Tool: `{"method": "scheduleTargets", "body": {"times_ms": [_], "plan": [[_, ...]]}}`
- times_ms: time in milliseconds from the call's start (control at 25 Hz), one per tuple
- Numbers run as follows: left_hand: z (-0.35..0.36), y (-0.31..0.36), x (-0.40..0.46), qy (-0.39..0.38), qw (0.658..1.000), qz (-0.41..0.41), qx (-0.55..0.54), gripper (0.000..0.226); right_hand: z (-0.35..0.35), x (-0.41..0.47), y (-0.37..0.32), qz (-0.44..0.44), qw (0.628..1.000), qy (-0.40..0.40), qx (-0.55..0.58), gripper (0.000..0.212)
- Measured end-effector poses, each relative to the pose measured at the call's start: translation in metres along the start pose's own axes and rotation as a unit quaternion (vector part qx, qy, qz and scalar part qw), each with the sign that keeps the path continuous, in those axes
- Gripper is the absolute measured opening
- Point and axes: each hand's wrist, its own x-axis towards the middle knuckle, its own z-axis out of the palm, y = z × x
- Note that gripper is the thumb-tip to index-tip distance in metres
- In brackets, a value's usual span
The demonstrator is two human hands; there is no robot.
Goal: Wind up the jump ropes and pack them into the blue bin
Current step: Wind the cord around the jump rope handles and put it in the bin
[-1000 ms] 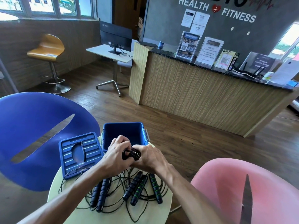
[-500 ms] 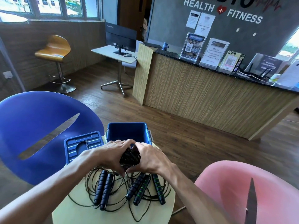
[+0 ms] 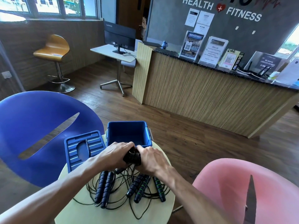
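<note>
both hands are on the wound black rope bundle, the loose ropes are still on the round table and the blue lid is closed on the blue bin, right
Not quite: the ribbed blue plastic lid is off, lying on the round pale table left of the open blue plastic bin. The head view shows this. The rest holds: left hand and right hand grip the wound black rope bundle, and the loose black jump ropes lie on the table.

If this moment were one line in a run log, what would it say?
step: winding rope | hands: left hand and right hand grip wound rope bundle | blue bin: open, looks empty | lid: beside bin | table: more ropes loose
</note>
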Motion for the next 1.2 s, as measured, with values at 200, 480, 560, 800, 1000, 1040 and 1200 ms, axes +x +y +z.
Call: {"method": "scheduleTargets", "body": {"times_ms": [200,480,560,800,1000,1040,1200], "plan": [[0.02,0.0,-0.008,0.184,0.974,0.055,0.118,0.046,-0.008,0.003,0.001,0.003,1.0,-0.004,0.03,0.03],[-0.021,-0.004,0.007,-0.18,0.982,-0.055,0.018,0.099,0.0,-0.003,-0.003,-0.048,0.998,-0.004,-0.033,0.046],[-0.02,0.003,0.008,-0.179,0.981,-0.07,0.0,0.069,-0.001,-0.002,-0.004,-0.045,0.999,0.004,-0.03,0.042],[0.012,0.008,-0.007,0.068,0.995,0.002,0.07,0.033,-0.003,-0.003,-0.002,-0.001,0.999,-0.02,0.036,0.022],[0.031,0.002,-0.013,0.187,0.973,0.057,0.123,0.038,-0.009,-0.003,-0.003,0.017,0.996,-0.057,0.071,0.024],[0.026,0.002,-0.013,0.13,0.984,0.048,0.115,0.05,-0.006,-0.005,-0.004,0.018,0.997,-0.052,0.056,0.028],[-0.018,-0.004,-0.003,-0.209,0.972,-0.087,-0.068,0.098,-0.002,-0.004,-0.011,-0.045,0.998,-0.018,-0.048,0.044]]}}
